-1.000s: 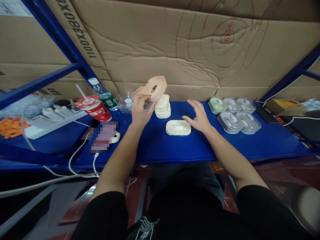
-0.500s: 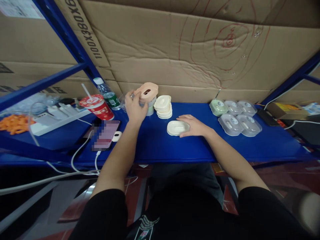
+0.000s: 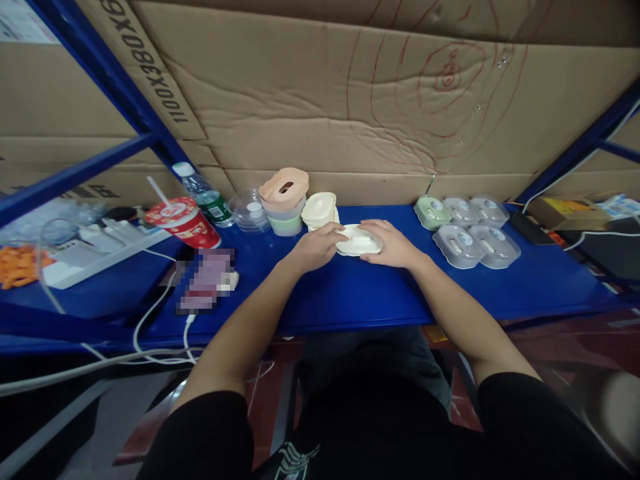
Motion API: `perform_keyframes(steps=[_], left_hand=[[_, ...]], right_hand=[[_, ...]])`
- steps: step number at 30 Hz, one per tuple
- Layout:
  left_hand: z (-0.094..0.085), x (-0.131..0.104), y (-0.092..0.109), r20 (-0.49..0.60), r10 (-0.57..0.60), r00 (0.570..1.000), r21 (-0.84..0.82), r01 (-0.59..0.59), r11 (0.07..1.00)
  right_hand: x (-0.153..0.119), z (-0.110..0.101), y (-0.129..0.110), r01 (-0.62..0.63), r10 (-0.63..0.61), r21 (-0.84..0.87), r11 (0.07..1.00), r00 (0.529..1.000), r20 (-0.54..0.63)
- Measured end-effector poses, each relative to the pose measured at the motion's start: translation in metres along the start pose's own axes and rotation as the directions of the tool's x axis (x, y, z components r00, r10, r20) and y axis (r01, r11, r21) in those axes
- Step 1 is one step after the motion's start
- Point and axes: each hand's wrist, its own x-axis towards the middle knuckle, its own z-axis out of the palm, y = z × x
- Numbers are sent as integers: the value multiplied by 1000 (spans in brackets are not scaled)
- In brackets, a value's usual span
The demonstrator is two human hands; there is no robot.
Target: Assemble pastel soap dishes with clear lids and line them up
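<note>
A cream oval dish (image 3: 358, 241) is between my two hands above the blue table (image 3: 350, 293). My right hand (image 3: 393, 244) grips its right end, with fingers behind and thumb in front. At the dish's left end is my left hand (image 3: 319, 247), its curled fingers touching the rim. Just behind my left hand sits a stack of cream pieces (image 3: 320, 208), partly hidden by it. To the left of that stack, a peach lid-like piece with a slot (image 3: 285, 189) rests on stacked grey and green containers (image 3: 286, 223).
Several clear-lidded containers (image 3: 457, 245) stand at right. At left are a clear round lid (image 3: 253, 211), a water bottle (image 3: 207, 197), a red cup (image 3: 187, 223), a phone (image 3: 206, 280), cables and a power strip (image 3: 107, 252). Cardboard (image 3: 300, 100) stands behind.
My left hand has let go of the peach piece, which now rests on the stack, and has moved right to the cream dish. My right hand still holds the dish. The view has shifted slightly.
</note>
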Motion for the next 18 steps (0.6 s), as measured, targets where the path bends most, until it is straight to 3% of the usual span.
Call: perform_keyframes(steps=[9, 15, 18], left_hand=[[-8, 1, -11, -66, 84, 994, -57, -87, 995], [-8, 1, -3, 17, 51, 999, -95, -49, 994], [-6, 2, -4, -29, 65, 997, -94, -67, 993]], right_hand=[[1, -6, -2, -38, 58, 76, 996, 957, -286], [1, -5, -2, -42, 76, 105, 994, 934, -349], [1, -5, 1, -62, 109, 146, 987, 935, -337]])
